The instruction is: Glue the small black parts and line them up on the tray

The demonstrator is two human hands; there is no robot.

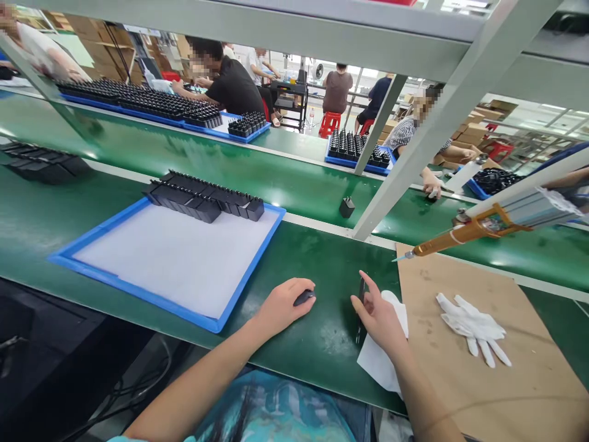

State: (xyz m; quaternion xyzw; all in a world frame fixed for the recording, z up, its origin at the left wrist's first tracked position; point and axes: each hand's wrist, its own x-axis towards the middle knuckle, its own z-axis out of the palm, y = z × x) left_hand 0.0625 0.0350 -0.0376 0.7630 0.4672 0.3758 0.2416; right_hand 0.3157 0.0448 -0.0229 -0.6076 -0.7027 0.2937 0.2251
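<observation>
My left hand (pixel 281 305) rests on the green table with its fingers curled round a small dark grey part (pixel 304 298). My right hand (pixel 376 314) lies just to the right, fingers closed on a thin black tool (pixel 360 310) that points toward me. Under that hand lies a white cloth (pixel 383 362). A blue tray (pixel 151 294) with a white liner stands to the left, with rows of black adapters (pixel 205 197) along its far edge.
A brown cardboard sheet (pixel 506 368) at right carries a white glove (pixel 476 325). Above it hangs a glue dispenser (pixel 464 234) with an orange nozzle. A single black adapter (pixel 346 207) sits on the belt. Grey frame struts cross the view. Other people work at trays opposite.
</observation>
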